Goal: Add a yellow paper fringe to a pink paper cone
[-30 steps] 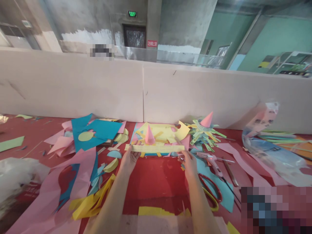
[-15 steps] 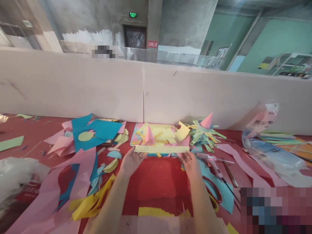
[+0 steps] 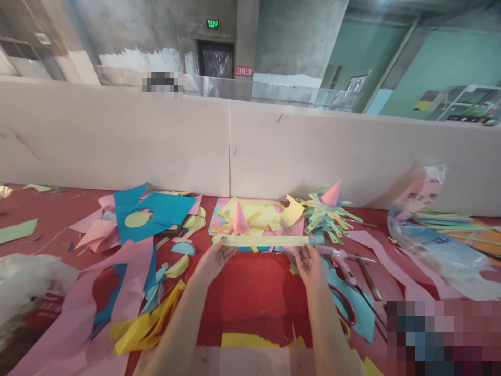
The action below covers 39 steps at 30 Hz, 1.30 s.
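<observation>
A narrow pale-yellow paper strip [image 3: 264,241] is stretched level between my two hands, above the red tabletop. My left hand [image 3: 213,259] pinches it near its left end, fingers curled. At the other end my right hand [image 3: 311,263] grips it near the tip. Just behind the strip stands a pink paper cone [image 3: 239,219] with yellow strips about its base. It is among yellow paper sheets [image 3: 266,210]. To the right of these sits a second pink cone [image 3: 332,194] on a fringe of green and yellow paper strips [image 3: 326,216].
A pink hot glue gun [image 3: 341,260] and red-handled scissors [image 3: 344,305] lie beside my right forearm. Blue paper [image 3: 168,209], pink paper [image 3: 74,318] and yellow scraps [image 3: 154,326] cover the left side. A clear plastic bag [image 3: 442,250] lies right; a white partition [image 3: 313,151] borders the back.
The paper strip has shifted slightly to the right with my hands. My left fingers are drawn in closer around its end. The cones and other papers stay where they were.
</observation>
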{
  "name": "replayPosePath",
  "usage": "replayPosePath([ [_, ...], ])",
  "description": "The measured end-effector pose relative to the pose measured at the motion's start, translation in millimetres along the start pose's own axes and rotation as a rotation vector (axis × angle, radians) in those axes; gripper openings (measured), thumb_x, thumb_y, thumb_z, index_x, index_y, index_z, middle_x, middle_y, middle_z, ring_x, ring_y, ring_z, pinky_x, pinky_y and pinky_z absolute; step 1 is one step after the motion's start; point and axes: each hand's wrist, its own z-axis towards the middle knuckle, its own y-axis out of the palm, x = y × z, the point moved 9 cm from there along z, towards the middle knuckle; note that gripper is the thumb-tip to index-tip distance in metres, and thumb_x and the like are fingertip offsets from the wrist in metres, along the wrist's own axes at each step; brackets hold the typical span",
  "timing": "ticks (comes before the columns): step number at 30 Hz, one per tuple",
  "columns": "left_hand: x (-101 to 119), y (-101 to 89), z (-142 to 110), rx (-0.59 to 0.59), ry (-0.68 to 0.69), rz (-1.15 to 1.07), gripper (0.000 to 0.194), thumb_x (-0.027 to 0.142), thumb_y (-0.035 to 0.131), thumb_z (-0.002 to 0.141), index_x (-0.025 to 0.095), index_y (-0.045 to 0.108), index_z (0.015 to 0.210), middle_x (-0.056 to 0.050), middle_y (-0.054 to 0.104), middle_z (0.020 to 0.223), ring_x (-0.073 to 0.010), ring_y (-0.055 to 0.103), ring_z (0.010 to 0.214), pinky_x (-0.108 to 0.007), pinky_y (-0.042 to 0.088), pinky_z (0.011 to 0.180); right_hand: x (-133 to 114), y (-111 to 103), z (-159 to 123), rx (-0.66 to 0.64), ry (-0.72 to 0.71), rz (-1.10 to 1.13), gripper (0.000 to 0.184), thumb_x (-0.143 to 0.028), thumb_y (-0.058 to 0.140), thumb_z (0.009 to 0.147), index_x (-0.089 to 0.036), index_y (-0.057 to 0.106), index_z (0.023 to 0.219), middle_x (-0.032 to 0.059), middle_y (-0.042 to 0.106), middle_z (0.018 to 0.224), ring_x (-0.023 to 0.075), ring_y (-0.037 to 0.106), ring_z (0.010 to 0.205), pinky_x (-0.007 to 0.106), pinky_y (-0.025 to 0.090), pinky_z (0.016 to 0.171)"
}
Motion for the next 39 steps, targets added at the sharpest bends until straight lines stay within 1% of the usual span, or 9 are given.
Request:
replayPosePath([
  [2, -1.6, -1.5, -1.8, 0.024, -0.014, 0.025, 0.031, 0.021, 0.051, 0.085, 0.017, 0.057, 0.115, -0.005, 0.071, 0.081, -0.0142, 0.068, 0.075, -0.023, 0.054, 0.072, -0.3, -1.1, 0.6, 0.008, -0.005, 0.009, 0.01, -0.011, 0.055, 0.075, -0.018, 0.057, 0.081, -0.0001, 0.069, 0.076, 0.01, 0.066, 0.08, 0.022, 0.057, 0.076],
  [5, -4.2, -7.8, -4.2, 0.118, -0.041, 0.072, 0.018, 0.018, 0.058, 0.08, 0.015, 0.063, 0.097, -0.003, 0.07, 0.073, -0.015, 0.068, 0.07, -0.019, 0.054, 0.058, -0.6, -3.6, 2.1, 0.017, -0.012, 0.02, 0.009, -0.012, 0.054, 0.076, -0.018, 0.057, 0.081, -0.0002, 0.069, 0.076, 0.0097, 0.067, 0.081, 0.021, 0.057, 0.077],
  [8, -3.3, -12.2, -3.4, 0.171, -0.019, 0.074, 0.003, 0.014, 0.061, 0.078, 0.013, 0.062, 0.08, -0.004, 0.069, 0.07, -0.0155, 0.068, 0.07, -0.018, 0.054, 0.057, -0.7, -6.0, 3.7, 0.02, -0.014, 0.033, 0.007, -0.014, 0.052, 0.078, -0.018, 0.058, 0.081, -0.0002, 0.069, 0.077, 0.0093, 0.067, 0.082, 0.021, 0.056, 0.078],
  [10, -2.4, -13.0, -1.4, 0.169, 0.001, 0.067, 0.002, 0.014, 0.061, 0.078, 0.013, 0.061, 0.076, -0.004, 0.069, 0.071, -0.015, 0.068, 0.072, -0.019, 0.054, 0.06, -0.6, -6.2, 4.2, 0.016, -0.013, 0.039, 0.006, -0.014, 0.053, 0.078, -0.018, 0.057, 0.08, -0.0002, 0.069, 0.077, 0.0095, 0.067, 0.082, 0.022, 0.056, 0.079],
  [16, -0.3, -10.5, 0.8, 0.136, 0.04, 0.056, 0.005, 0.015, 0.063, 0.076, 0.012, 0.065, 0.079, -0.004, 0.07, 0.076, -0.0119, 0.066, 0.068, -0.023, 0.054, 0.071, -0.8, -4.4, 2.0, 0.026, 0.003, 0.062, 0.009, -0.013, 0.052, 0.079, -0.018, 0.058, 0.082, -0.0005, 0.069, 0.076, 0.0092, 0.067, 0.08, 0.023, 0.056, 0.079],
  [24, -0.8, -7.9, 1.6, 0.13, 0.046, 0.049, 0.003, 0.013, 0.067, 0.072, 0.012, 0.064, 0.073, -0.001, 0.065, 0.064, -0.0079, 0.062, 0.059, -0.017, 0.053, 0.064, -1.7, -5.9, 1.4, 0.045, 0.012, 0.079, 0.009, -0.012, 0.052, 0.079, -0.018, 0.058, 0.081, -0.0013, 0.069, 0.074, 0.0085, 0.067, 0.078, 0.021, 0.056, 0.078],
  [32, -3.4, -20.6, 4.9, 0.181, 0.046, 0.007, 0.009, 0.009, 0.063, 0.075, 0.016, 0.057, 0.078, 0.002, 0.065, 0.067, -0.0072, 0.063, 0.058, -0.017, 0.053, 0.065, -0.2, -4.9, -1.9, 0.067, 0.038, 0.118, 0.011, -0.011, 0.05, 0.081, -0.016, 0.059, 0.084, -0.0007, 0.068, 0.072, 0.0086, 0.067, 0.076, 0.02, 0.056, 0.076],
  [36, -3.2, -20.6, 5.7, 0.183, 0.033, -0.021, 0.009, 0.009, 0.054, 0.081, 0.016, 0.056, 0.085, -0.001, 0.068, 0.071, -0.0119, 0.067, 0.07, -0.02, 0.053, 0.067, -0.6, -3.6, -3.3, 0.072, 0.046, 0.152, 0.013, -0.011, 0.046, 0.083, -0.015, 0.059, 0.086, -0.0007, 0.068, 0.071, 0.0077, 0.067, 0.075, 0.02, 0.056, 0.076],
  [39, -1.4, -17.9, 5.4, 0.172, 0.013, -0.052, 0.013, 0.019, 0.047, 0.088, 0.016, 0.057, 0.083, -0.003, 0.069, 0.073, -0.0157, 0.068, 0.08, -0.025, 0.053, 0.072, 0.0, -3.2, -3.0, 0.07, 0.049, 0.166, 0.014, -0.01, 0.046, 0.084, -0.015, 0.058, 0.086, -0.0009, 0.068, 0.072, 0.007, 0.066, 0.074, 0.021, 0.056, 0.076],
])
